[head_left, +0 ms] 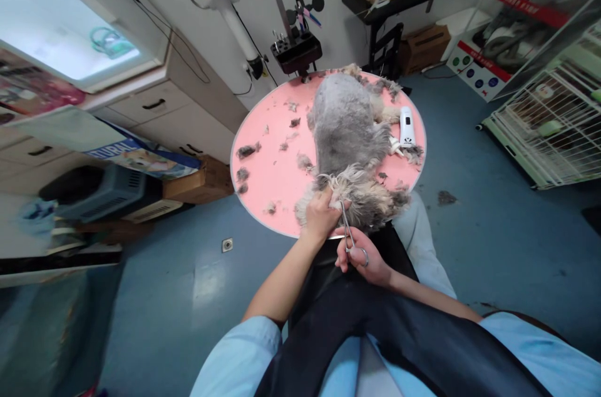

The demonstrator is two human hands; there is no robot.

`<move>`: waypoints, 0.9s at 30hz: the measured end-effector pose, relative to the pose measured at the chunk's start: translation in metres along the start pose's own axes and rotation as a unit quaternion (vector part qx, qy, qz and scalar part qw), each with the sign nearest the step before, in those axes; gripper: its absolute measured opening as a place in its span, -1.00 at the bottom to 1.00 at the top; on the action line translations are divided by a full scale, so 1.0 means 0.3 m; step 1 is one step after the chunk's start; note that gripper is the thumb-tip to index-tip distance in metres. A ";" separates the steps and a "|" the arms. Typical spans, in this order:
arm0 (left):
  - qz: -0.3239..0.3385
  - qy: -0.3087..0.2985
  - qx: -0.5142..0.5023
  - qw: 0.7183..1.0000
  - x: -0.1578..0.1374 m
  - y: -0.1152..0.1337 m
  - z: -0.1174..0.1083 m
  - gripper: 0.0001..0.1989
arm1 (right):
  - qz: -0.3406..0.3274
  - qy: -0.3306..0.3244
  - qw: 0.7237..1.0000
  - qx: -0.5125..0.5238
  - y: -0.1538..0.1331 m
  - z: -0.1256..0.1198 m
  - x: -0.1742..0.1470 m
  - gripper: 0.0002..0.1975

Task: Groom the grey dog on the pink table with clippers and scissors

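Observation:
A grey dog with a close-clipped back lies on the round pink grooming table. Its shaggy head is toward me at the near edge. My left hand is closed on the dog's ear, where a bit of pink skin shows by the fingers. In my right hand is a slim metal ring-handled tool, scissors or forceps; I cannot tell which. Its tip points up to the ear beside my left fingers. A white hair clipper rests near the dog's legs at the right.
Loose fur tufts are scattered over the table. Behind it stands a metal post with a black tool holder. A white wire cage is at the right, drawers and a blue pet carrier at the left.

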State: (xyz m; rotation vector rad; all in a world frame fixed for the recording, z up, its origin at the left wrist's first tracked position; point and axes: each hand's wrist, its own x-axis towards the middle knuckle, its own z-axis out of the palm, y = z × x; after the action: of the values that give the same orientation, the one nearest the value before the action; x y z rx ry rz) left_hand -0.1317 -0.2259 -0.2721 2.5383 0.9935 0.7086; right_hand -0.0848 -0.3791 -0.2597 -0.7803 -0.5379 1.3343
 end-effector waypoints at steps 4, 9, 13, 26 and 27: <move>0.005 0.012 0.014 1.000 -0.003 -0.012 0.009 -0.46 | -0.006 0.022 0.999 -0.049 -0.005 0.012 0.003 -0.47; 0.017 0.017 0.007 1.000 -0.004 -0.017 0.010 -0.45 | 0.023 0.015 0.995 -0.097 -0.024 0.012 -0.052 -0.48; 0.013 0.015 0.004 1.000 -0.003 -0.016 0.007 -0.45 | 0.040 -0.028 0.994 -0.098 -0.022 0.000 -0.087 -0.42; 0.031 0.033 0.019 0.999 -0.009 -0.020 0.012 -0.52 | 0.035 0.038 0.995 -0.087 -0.039 0.019 -0.003 -0.53; 0.034 0.031 0.019 0.999 -0.009 -0.022 0.012 -0.51 | 0.037 0.039 0.994 -0.099 -0.040 0.020 -0.009 -0.54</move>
State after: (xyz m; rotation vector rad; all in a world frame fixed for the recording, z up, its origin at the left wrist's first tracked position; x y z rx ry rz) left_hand -0.1349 -0.2237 -0.2791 2.6074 0.9533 0.7984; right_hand -0.0821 -0.3810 -0.2466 -1.0200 -0.5894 1.3245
